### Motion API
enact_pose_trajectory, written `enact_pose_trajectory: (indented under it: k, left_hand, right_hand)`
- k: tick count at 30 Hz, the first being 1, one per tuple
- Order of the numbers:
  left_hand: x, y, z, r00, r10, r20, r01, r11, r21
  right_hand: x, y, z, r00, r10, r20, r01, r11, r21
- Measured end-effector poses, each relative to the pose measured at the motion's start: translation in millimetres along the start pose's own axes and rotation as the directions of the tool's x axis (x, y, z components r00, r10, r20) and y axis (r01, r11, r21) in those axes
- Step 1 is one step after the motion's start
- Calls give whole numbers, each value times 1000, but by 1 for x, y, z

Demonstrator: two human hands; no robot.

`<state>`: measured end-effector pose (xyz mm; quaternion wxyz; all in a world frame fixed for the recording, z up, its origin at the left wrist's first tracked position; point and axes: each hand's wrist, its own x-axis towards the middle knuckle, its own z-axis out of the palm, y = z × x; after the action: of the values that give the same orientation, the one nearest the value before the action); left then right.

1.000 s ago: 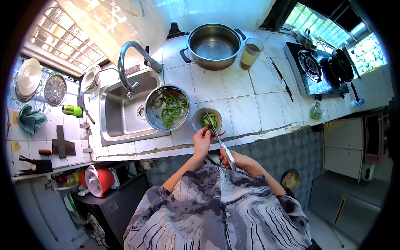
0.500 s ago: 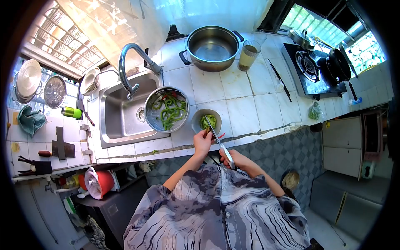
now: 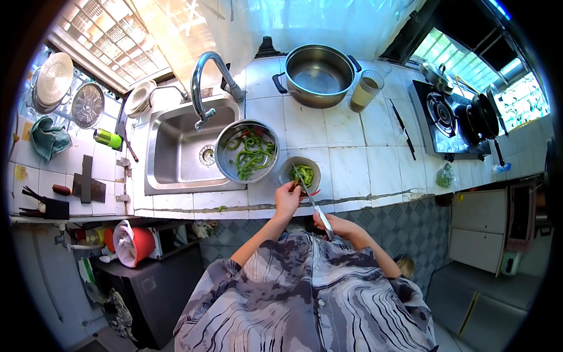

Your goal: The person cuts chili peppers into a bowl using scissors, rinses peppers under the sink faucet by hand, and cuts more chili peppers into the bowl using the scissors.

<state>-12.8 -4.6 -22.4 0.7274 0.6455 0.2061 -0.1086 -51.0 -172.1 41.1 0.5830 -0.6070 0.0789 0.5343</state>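
Observation:
My left hand [image 3: 287, 199] is closed in a pinch at the near rim of a small bowl [image 3: 317, 176], its fingertips around a pepper. A red pepper tip [image 3: 315, 192] sticks out to the right of those fingers. Cut green peppers [image 3: 303, 174] lie in the bowl. Wrapped round the handle of a pair of scissors [image 3: 318, 210] is my right hand [image 3: 334, 225], close to my shirt. The narrow metal blades reach up over the bowl, beside the left fingertips. Left of the bowl, a metal colander [image 3: 221, 154] holds long green peppers [image 3: 252, 155] and some red ones.
The sink [image 3: 170, 152] and its curved tap [image 3: 196, 88] lie left of the colander. Farther back stand a large pot [image 3: 319, 73] and a glass of cloudy liquid [image 3: 365, 94]. Chopsticks [image 3: 403, 129] lie near the gas stove [image 3: 431, 120]. A cleaver [image 3: 91, 189] hangs far left.
The head view has shifted, so the counter items appear farther right and slightly lower. Both hands keep their holds over the bowl, with little visible movement.

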Motion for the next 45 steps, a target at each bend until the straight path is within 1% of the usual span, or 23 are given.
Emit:
enact_pose_trajectory:
  k: [3, 5, 6, 8, 12, 14, 15, 17, 21, 23, 27, 29, 33, 35, 36, 38, 41, 45]
  left_hand:
    - [2, 2, -1, 1000, 4, -19, -4, 1000, -12]
    - [6, -2, -1, 997, 72, -26, -72, 997, 1]
    - [7, -2, -1, 997, 70, -26, -70, 998, -1]
    - [9, 0, -3, 998, 66, -6, -66, 998, 2]
    - [20, -10, -9, 998, 70, 8, -70, 998, -6]
    - [23, -11, -9, 998, 57, -41, -56, 998, 39]
    - [23, -10, -9, 998, 55, -41, -53, 998, 38]
    - [23, -9, -9, 994, 88, -71, -89, 996, -17]
    - [21, -8, -9, 993, 107, -57, -104, 993, 56]
    - [19, -7, -6, 994, 108, -35, -107, 993, 41]
    - [15, 0, -5, 997, 82, -11, -81, 996, 32]
    - [14, 0, -4, 997, 74, -19, -74, 997, 1]
    - [13, -1, -4, 998, 52, -25, -52, 999, -1]
    - [14, -3, -4, 1000, 21, -6, -21, 999, -38]
    - [15, -6, -5, 1000, 22, -7, -22, 999, -39]
    - [18, -12, -7, 999, -17, 49, 19, 1000, -25]
    - [18, -12, -8, 998, -38, 57, 38, 999, 2]
    - [16, -11, -7, 998, -52, 45, 52, 999, -11]
  right_hand:
    - [0, -3, 2, 1000, -13, -13, 13, 1000, 16]
    - [3, 0, -1, 1000, -27, -15, 27, 1000, -3]
    - [5, 2, -3, 1000, -24, -16, 24, 1000, -4]
    - [9, 5, -7, 995, 28, -98, -33, 998, -52]
    - [7, -1, -7, 992, 45, -116, -54, 996, -76]
    - [10, 4, -8, 987, -46, -152, 30, 994, -107]
    - [10, 5, -7, 988, -43, -151, 27, 994, -106]
    - [7, 6, -4, 994, -58, -96, 52, 997, -59]
    - [6, 7, -4, 999, -15, -40, 13, 999, -40]
    - [6, 4, -3, 998, -68, 15, 69, 995, -75]
    - [13, 8, -2, 996, -84, -36, 81, 992, -94]
    - [11, 7, 1, 997, -56, -43, 55, 998, -38]
    - [5, 0, 6, 997, -47, -57, 47, 999, -9]
    - [3, -4, 10, 993, -12, -121, 14, 1000, 8]
    - [3, -5, 11, 993, -13, -121, 14, 1000, 6]
    - [2, -5, 12, 986, 10, -168, -3, 999, 38]
    - [2, -4, 13, 980, 42, -192, -32, 998, 56]
    - [3, 1, 13, 977, 26, -213, -14, 998, 56]
